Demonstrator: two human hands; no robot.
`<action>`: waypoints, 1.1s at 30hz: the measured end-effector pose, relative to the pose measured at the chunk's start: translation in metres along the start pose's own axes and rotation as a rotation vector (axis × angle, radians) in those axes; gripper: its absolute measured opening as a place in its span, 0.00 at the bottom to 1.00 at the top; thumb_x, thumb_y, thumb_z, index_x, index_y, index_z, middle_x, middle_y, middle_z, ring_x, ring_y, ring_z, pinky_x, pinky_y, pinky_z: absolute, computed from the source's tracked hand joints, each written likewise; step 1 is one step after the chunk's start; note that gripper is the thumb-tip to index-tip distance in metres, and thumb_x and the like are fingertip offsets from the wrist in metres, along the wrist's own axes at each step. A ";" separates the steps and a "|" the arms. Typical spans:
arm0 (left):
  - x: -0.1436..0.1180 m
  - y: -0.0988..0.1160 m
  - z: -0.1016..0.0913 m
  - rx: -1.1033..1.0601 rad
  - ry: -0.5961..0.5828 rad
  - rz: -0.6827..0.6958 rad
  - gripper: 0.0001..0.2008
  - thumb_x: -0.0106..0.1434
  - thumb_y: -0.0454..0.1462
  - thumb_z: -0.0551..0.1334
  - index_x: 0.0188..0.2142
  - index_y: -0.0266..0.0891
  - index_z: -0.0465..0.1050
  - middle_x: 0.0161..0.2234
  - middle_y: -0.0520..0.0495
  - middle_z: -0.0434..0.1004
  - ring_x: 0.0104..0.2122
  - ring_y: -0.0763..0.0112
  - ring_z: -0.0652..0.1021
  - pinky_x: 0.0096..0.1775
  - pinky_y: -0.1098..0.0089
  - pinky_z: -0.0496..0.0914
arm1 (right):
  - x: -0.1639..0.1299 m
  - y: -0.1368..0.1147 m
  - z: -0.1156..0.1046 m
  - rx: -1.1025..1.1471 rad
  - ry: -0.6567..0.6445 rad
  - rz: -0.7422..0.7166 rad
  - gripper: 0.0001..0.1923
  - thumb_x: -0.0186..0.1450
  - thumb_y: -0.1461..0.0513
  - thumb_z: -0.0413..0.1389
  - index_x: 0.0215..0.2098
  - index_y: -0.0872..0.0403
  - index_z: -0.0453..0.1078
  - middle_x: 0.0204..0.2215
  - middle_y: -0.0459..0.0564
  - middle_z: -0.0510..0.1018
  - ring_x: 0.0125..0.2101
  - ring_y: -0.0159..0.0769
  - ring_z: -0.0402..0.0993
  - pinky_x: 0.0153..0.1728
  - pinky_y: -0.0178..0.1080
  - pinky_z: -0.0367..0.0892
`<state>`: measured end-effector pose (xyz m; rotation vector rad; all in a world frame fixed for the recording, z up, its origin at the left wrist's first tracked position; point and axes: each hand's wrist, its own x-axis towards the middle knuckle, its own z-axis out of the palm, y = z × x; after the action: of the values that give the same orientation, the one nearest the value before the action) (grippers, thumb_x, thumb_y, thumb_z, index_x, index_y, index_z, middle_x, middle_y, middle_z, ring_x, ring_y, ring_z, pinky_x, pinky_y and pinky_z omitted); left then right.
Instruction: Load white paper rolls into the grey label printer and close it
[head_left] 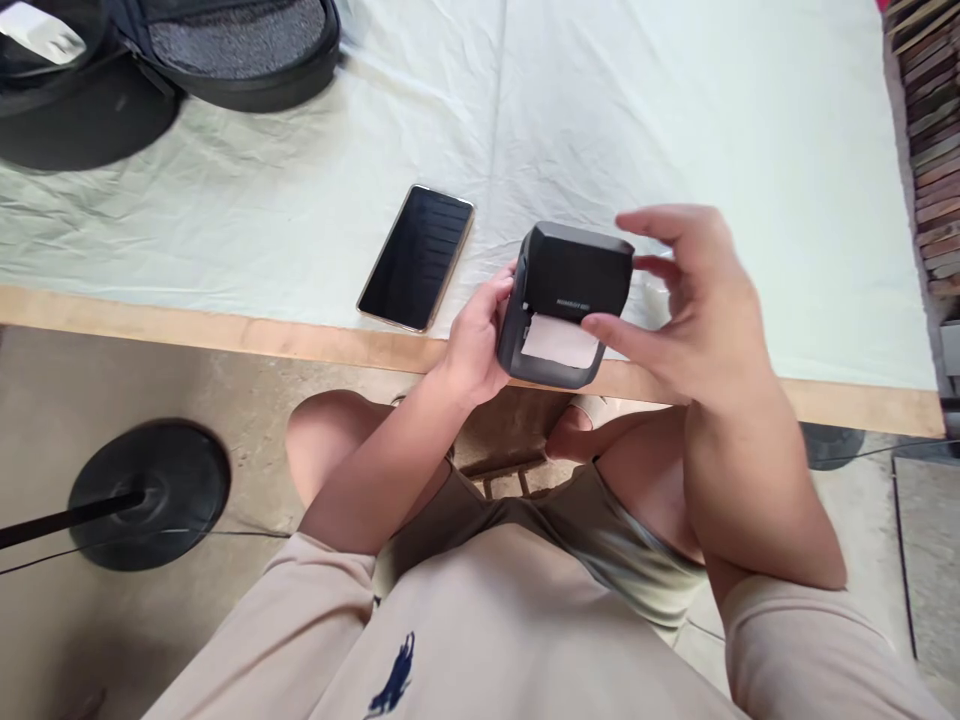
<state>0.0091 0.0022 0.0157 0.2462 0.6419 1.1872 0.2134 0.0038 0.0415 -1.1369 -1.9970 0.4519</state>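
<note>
A small black portable printer (581,268) is held over the table's front edge, tilted toward me. White paper (559,341) shows in the slot below its dark lid. My left hand (480,340) grips the printer along its left side, with most of its fingers hidden beneath. At the right side, my right hand (694,295) has thumb and fingers spread apart. Its thumb tip overlaps the upper right corner of the paper; whether it touches cannot be told. A smartphone (417,258) with a dark screen lies on the tablecloth, left of the printer.
A pale cloth (675,120) covers the wooden-edged table. An unzipped black case (292,85) stands at the back left, with a white charger-like block (45,32) in one half. Below are a round black stand base (150,492) and my knees. Stacked slats (934,150) border the right.
</note>
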 end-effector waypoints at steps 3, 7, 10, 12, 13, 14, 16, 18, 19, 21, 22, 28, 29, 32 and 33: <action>-0.001 0.003 0.000 -0.031 0.052 -0.089 0.18 0.81 0.39 0.54 0.39 0.42 0.81 0.34 0.49 0.88 0.40 0.62 0.90 0.48 0.66 0.84 | 0.005 -0.011 0.011 -0.044 0.334 0.033 0.15 0.77 0.45 0.67 0.52 0.44 0.78 0.34 0.44 0.78 0.32 0.39 0.80 0.34 0.45 0.75; -0.004 0.004 -0.005 -0.003 -0.011 -0.116 0.12 0.77 0.47 0.64 0.45 0.42 0.82 0.38 0.47 0.89 0.53 0.50 0.91 0.57 0.58 0.84 | 0.010 -0.025 0.012 0.025 0.394 -0.005 0.09 0.80 0.52 0.64 0.43 0.44 0.73 0.34 0.44 0.83 0.37 0.41 0.87 0.32 0.43 0.72; -0.004 0.002 -0.009 0.037 -0.086 -0.068 0.12 0.75 0.46 0.67 0.47 0.41 0.82 0.40 0.46 0.89 0.50 0.53 0.91 0.52 0.61 0.84 | 0.017 -0.026 0.001 -0.143 0.105 0.003 0.02 0.75 0.57 0.64 0.45 0.45 0.78 0.43 0.47 0.90 0.35 0.41 0.86 0.34 0.44 0.75; -0.003 0.001 -0.012 0.048 -0.119 -0.044 0.09 0.73 0.42 0.67 0.46 0.41 0.82 0.39 0.47 0.88 0.43 0.60 0.89 0.46 0.66 0.82 | 0.024 -0.026 -0.004 -0.304 -0.141 0.048 0.11 0.71 0.59 0.65 0.51 0.47 0.83 0.43 0.48 0.91 0.29 0.39 0.80 0.34 0.46 0.73; -0.003 0.000 -0.012 0.056 -0.132 -0.037 0.07 0.72 0.41 0.68 0.46 0.41 0.81 0.39 0.48 0.87 0.40 0.63 0.87 0.43 0.67 0.81 | 0.029 -0.027 -0.005 -0.393 -0.244 0.073 0.16 0.69 0.60 0.66 0.55 0.47 0.84 0.42 0.48 0.90 0.28 0.40 0.78 0.33 0.46 0.71; -0.003 -0.001 -0.013 0.071 -0.143 -0.038 0.07 0.70 0.40 0.69 0.45 0.41 0.80 0.38 0.49 0.86 0.37 0.65 0.86 0.40 0.68 0.80 | 0.034 -0.029 -0.006 -0.481 -0.330 0.101 0.20 0.69 0.59 0.67 0.58 0.46 0.84 0.39 0.49 0.90 0.29 0.43 0.78 0.32 0.45 0.68; -0.003 -0.001 -0.014 0.117 -0.156 -0.050 0.11 0.66 0.41 0.74 0.45 0.42 0.79 0.36 0.51 0.85 0.33 0.68 0.84 0.36 0.70 0.78 | 0.042 -0.035 -0.005 -0.630 -0.449 0.168 0.24 0.68 0.60 0.67 0.61 0.44 0.85 0.33 0.50 0.87 0.29 0.46 0.77 0.29 0.44 0.59; -0.003 -0.002 -0.015 0.156 -0.157 -0.066 0.17 0.62 0.43 0.78 0.47 0.42 0.79 0.35 0.53 0.84 0.31 0.69 0.82 0.33 0.71 0.77 | 0.043 -0.042 -0.007 -0.679 -0.480 0.223 0.25 0.66 0.60 0.68 0.61 0.43 0.86 0.30 0.51 0.84 0.28 0.47 0.74 0.28 0.44 0.53; -0.003 -0.002 -0.015 0.162 -0.156 -0.072 0.19 0.61 0.43 0.79 0.48 0.42 0.79 0.35 0.54 0.84 0.30 0.70 0.82 0.32 0.71 0.77 | 0.039 -0.045 -0.009 -0.642 -0.450 0.237 0.24 0.64 0.60 0.68 0.59 0.43 0.85 0.31 0.51 0.85 0.27 0.46 0.73 0.28 0.44 0.53; -0.004 -0.002 -0.015 0.153 -0.157 -0.081 0.19 0.62 0.43 0.79 0.48 0.42 0.79 0.36 0.53 0.85 0.32 0.69 0.84 0.34 0.70 0.78 | 0.027 -0.047 -0.017 -0.435 -0.292 0.247 0.23 0.64 0.60 0.69 0.57 0.43 0.83 0.38 0.50 0.88 0.25 0.39 0.69 0.28 0.44 0.57; -0.004 -0.001 -0.015 0.144 -0.160 -0.083 0.17 0.64 0.43 0.78 0.48 0.42 0.78 0.37 0.52 0.85 0.33 0.67 0.85 0.36 0.69 0.79 | 0.018 -0.045 -0.022 -0.280 -0.163 0.241 0.22 0.64 0.59 0.69 0.56 0.43 0.80 0.40 0.48 0.88 0.24 0.35 0.66 0.28 0.43 0.58; -0.001 0.002 -0.009 0.119 -0.119 -0.067 0.12 0.70 0.44 0.74 0.45 0.41 0.79 0.40 0.47 0.90 0.50 0.54 0.92 0.49 0.63 0.85 | -0.034 -0.003 -0.021 0.417 0.389 0.503 0.22 0.64 0.52 0.67 0.55 0.40 0.69 0.30 0.40 0.75 0.21 0.33 0.64 0.18 0.37 0.52; -0.001 0.002 -0.008 0.120 -0.098 -0.076 0.12 0.70 0.45 0.73 0.45 0.42 0.79 0.41 0.47 0.91 0.53 0.51 0.92 0.53 0.61 0.86 | -0.039 0.005 -0.015 0.436 0.354 0.557 0.23 0.65 0.49 0.68 0.54 0.40 0.69 0.31 0.40 0.76 0.23 0.34 0.68 0.19 0.37 0.57; 0.000 0.002 -0.006 0.128 -0.079 -0.078 0.11 0.72 0.46 0.72 0.44 0.42 0.79 0.43 0.46 0.92 0.58 0.49 0.91 0.58 0.58 0.86 | -0.048 0.023 0.006 0.371 0.212 0.556 0.23 0.67 0.44 0.71 0.53 0.42 0.71 0.39 0.44 0.80 0.27 0.35 0.73 0.26 0.40 0.74; -0.001 0.003 -0.006 0.129 -0.090 -0.072 0.10 0.72 0.45 0.71 0.44 0.42 0.80 0.43 0.46 0.93 0.59 0.49 0.91 0.59 0.58 0.86 | -0.049 0.027 0.012 0.320 0.175 0.526 0.23 0.68 0.44 0.71 0.52 0.42 0.72 0.41 0.45 0.81 0.28 0.35 0.74 0.28 0.41 0.76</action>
<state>0.0035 0.0018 0.0123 0.3808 0.6441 1.0612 0.2342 -0.0223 -0.0049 -1.4306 -1.3989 0.8716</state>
